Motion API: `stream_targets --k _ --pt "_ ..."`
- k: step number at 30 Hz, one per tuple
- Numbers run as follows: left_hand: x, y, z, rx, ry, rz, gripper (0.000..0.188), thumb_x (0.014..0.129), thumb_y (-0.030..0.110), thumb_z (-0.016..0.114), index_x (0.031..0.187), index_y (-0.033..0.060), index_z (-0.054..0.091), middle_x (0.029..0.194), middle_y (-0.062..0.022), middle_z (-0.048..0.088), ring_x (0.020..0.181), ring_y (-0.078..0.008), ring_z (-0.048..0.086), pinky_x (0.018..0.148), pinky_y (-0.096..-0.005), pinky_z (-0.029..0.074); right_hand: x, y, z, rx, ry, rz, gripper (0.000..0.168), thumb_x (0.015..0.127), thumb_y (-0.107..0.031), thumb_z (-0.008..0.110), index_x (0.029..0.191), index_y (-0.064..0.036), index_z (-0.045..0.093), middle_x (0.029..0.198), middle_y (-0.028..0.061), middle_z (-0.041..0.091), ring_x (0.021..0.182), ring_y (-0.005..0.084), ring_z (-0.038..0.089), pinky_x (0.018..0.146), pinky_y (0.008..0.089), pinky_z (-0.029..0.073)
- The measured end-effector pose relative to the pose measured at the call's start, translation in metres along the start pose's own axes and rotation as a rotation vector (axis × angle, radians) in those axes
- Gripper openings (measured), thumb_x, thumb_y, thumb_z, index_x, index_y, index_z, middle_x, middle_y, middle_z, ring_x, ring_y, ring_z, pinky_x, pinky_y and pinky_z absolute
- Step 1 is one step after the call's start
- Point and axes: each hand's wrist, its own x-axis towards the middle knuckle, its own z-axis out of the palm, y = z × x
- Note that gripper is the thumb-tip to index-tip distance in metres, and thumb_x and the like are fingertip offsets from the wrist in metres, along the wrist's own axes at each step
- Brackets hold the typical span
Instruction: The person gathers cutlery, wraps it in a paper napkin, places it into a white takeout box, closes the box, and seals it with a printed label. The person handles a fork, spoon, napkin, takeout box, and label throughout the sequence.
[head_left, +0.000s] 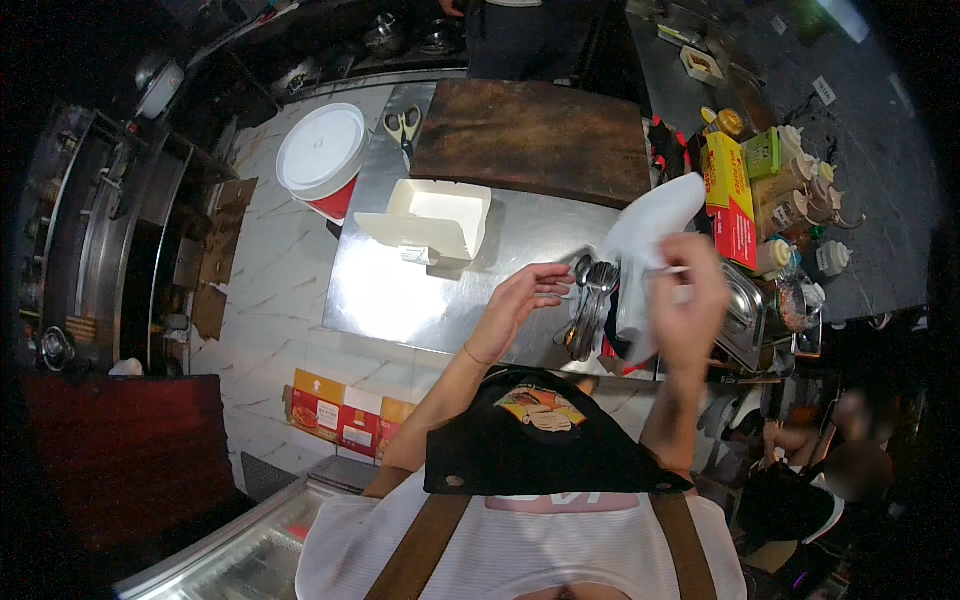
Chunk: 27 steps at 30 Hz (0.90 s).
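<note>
A white paper sheet (660, 212) rises blurred from a stack of white paper (636, 300), and my right hand (688, 292) is shut on it. My left hand (529, 292) is held with fingers apart beside a bundle of metal spoons and forks (594, 304), holding nothing. To the left, an open white cardboard takeaway box (480, 217) stands on the steel table (367, 285), its lid flap folded toward me and a printed slip on its front. Behind it lies a dark wooden cutting board (532, 135), with scissors (404, 127) at its left end.
A white-lidded tub (322, 154) stands left of the table. At the right are a yellow and red carton (729, 199), several squeeze bottles (796, 202) and a steel container (742, 315). A person (551, 37) stands beyond the board; other people are at lower right.
</note>
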Motion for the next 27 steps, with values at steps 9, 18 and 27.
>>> stream_targets --k 9,18,27 --pt "-0.039 -0.053 -0.049 -0.254 0.519 -0.166 0.037 0.087 0.016 0.062 0.119 0.007 0.047 0.11 -0.0055 0.056 0.103 -0.0158 0.055 0.082 -0.0302 0.049 -0.085 0.03 0.124 0.267 -0.679 0.041 0.022 0.076 -0.012 0.061 0.094 0.0 0.056 0.091 0.0146 0.056 0.078 0.0286 0.059 0.069 0.0349 0.048" --pt "-0.042 -0.078 -0.107 0.263 0.699 -0.106 0.062 0.075 -0.008 0.062 0.126 0.0063 0.031 0.113 -0.0131 0.051 0.103 -0.0212 0.054 0.086 -0.0313 0.048 -0.125 0.112 0.135 0.06 -0.436 0.206 0.049 0.072 -0.013 0.069 0.117 -0.005 0.051 0.117 0.02 0.044 0.113 0.0362 0.044 0.096 0.0397 0.037" --pt "-0.063 -0.093 -0.137 0.869 0.7 0.127 0.052 0.074 -0.005 0.061 0.123 0.0041 0.046 0.122 -0.0111 0.05 0.111 -0.0231 0.048 0.098 -0.0333 0.036 -0.136 0.124 0.128 0.002 -0.438 0.324 0.038 0.077 -0.015 0.065 0.11 -0.002 0.055 0.111 0.0197 0.048 0.102 0.0358 0.052 0.084 0.0404 0.044"
